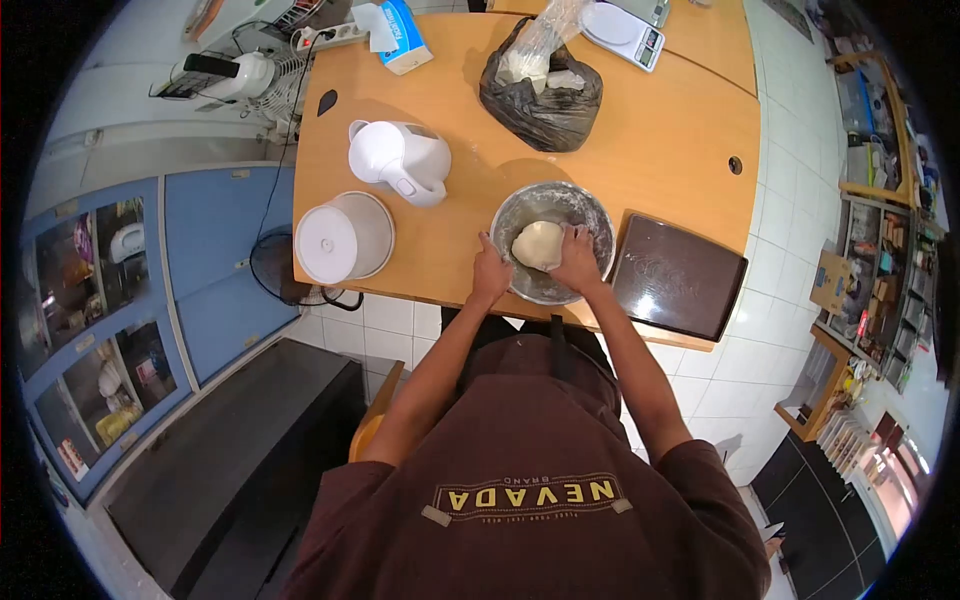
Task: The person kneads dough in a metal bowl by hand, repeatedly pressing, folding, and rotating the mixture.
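Note:
A pale ball of dough [539, 244] lies inside a round metal bowl [508, 212] whose inner wall is smeared with flour. My left hand [490, 270] grips the bowl at its left rim, with the thumb toward the inside. Reaching into the bowl from the right, my right hand [577, 262] has its fingers curled on the right side of the dough. Part of the dough is hidden behind those fingers.
Right of the bowl lies a dark baking tray [680, 275]. To the left stand a white jug [395, 160] and a lidded white tub [345, 238]. Farther back are a black plastic bag [545, 115], a kitchen scale [622, 35] and a tissue box [404, 40] on the wooden table [460, 255].

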### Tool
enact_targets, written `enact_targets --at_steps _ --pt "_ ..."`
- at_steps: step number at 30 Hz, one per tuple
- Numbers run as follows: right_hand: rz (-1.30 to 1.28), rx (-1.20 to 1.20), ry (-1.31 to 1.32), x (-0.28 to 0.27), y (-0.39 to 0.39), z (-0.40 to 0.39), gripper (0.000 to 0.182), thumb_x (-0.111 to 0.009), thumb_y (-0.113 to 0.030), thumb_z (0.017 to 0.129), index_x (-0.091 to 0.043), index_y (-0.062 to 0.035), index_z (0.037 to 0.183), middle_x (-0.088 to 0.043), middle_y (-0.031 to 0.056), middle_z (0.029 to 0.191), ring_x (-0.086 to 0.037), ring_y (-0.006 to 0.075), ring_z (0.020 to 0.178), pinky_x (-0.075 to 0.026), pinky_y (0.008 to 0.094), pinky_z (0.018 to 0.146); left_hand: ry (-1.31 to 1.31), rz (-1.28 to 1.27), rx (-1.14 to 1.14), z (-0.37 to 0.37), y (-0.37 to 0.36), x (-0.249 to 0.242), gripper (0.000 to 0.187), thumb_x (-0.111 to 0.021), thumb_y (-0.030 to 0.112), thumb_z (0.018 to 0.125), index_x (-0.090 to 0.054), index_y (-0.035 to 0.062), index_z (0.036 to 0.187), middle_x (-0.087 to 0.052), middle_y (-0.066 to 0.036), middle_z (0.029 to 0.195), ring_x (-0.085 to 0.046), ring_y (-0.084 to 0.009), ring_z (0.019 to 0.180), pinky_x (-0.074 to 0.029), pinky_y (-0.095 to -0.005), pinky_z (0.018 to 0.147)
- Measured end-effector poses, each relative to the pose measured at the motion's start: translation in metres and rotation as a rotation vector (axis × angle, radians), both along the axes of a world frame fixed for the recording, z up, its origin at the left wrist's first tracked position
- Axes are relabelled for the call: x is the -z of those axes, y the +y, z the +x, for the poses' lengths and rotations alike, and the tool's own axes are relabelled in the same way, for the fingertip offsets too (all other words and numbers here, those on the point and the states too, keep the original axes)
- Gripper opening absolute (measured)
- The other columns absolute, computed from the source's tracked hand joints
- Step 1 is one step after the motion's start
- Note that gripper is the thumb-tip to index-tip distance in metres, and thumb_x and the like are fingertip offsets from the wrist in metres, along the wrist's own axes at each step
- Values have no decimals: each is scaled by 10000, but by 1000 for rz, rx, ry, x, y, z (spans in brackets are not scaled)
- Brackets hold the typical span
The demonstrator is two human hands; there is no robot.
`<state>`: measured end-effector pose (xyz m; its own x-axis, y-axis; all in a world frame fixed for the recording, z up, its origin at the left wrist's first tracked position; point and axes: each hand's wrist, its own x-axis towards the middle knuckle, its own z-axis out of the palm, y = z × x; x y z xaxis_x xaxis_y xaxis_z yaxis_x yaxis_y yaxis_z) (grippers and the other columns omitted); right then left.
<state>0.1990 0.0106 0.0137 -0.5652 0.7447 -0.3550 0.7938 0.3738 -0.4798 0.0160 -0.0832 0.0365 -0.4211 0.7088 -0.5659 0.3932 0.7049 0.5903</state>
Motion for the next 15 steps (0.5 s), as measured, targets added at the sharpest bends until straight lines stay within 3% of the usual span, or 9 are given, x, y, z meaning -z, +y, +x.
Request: enact_targets --at_steps 4,7,10,15 --pt "-223 199 141 -9 -8 -4 923 -903 -258 633 -400 49 1343 -444 282 1232 -466 487 1185 -398 530 1065 -2 -67 -21 2 -3 2 853 -659 21 801 -176 -151 1483 -677 -340 946 -691 -482 894 -554 -527 831" --pt "-159 160 228 5 -9 5 901 -898 -214 630 -402 58 1331 -434 296 1262 -456 504 1211 -406 524 1070 93 2 -35 4 -12 8 785 -671 38 802 -240 -122 1438 -677 -348 943 -686 -480 940 -553 -533 841" --pt "-126 126 168 6 -11 10 890 -872 -158 650 -378 94 1346 -396 364 1346 -435 549 1262 -399 534 1094 25 20 -42 -2 -17 21 799 -652 44 813 -194 -148 1439 -672 -353 933 -715 -455 783 -617 -498 671" --pt "-324 105 138 -4 -11 12 800 -832 -125 688 -402 101 1324 -476 343 1305 -495 512 1230 -402 523 1087 76 -46 -56 5 -17 11 831 -693 56 792 -227 -144 1452 -683 -334 945 -698 -475 897 -571 -522 809"
